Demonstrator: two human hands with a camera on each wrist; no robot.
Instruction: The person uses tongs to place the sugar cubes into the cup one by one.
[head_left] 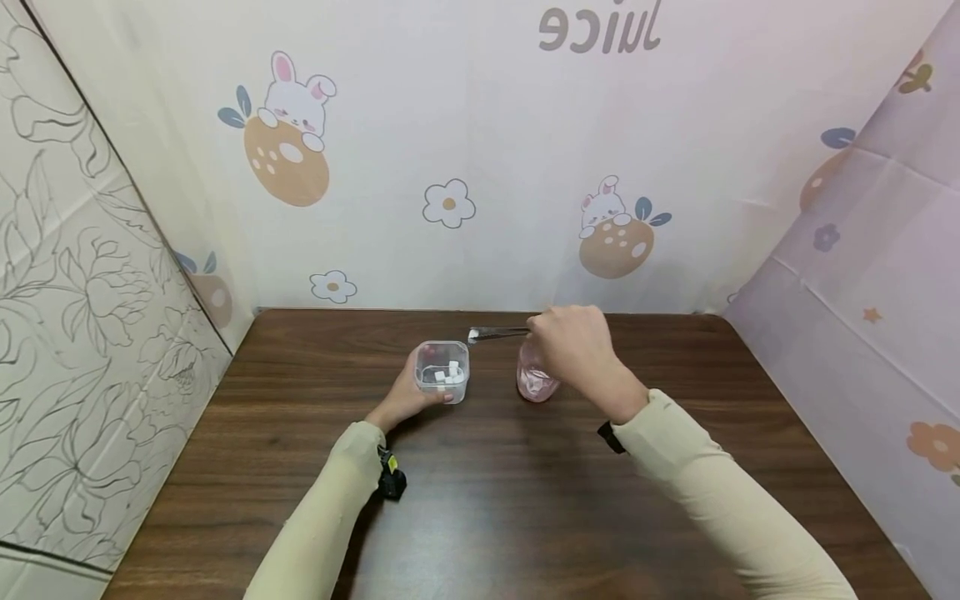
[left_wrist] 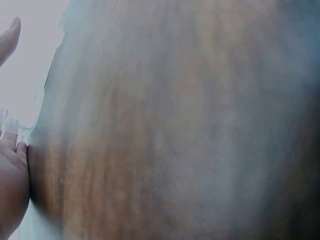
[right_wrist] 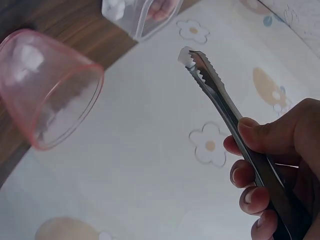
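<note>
My left hand [head_left: 405, 395] holds a clear square plastic container [head_left: 459, 394] with several small white cubes [head_left: 453, 369] in it. In the left wrist view, part of that hand [left_wrist: 11, 185] shows at the left edge. My right hand [head_left: 576, 346] grips metal tongs [head_left: 501, 332], their tips pointing left, near the container's upper right. Between the serrated tips of the tongs [right_wrist: 225, 107] sits one white cube [right_wrist: 185, 56]. Below and partly behind the right hand stands a pink see-through cup [head_left: 536, 385], with whitish pieces inside.
The brown wood-grain table [head_left: 480, 500] ends at a back wall covered by a printed sheet [head_left: 390, 125] with rabbits and flowers. A side panel with line-drawn flowers [head_left: 97, 292] borders the left, and another printed sheet [head_left: 870, 308] the right.
</note>
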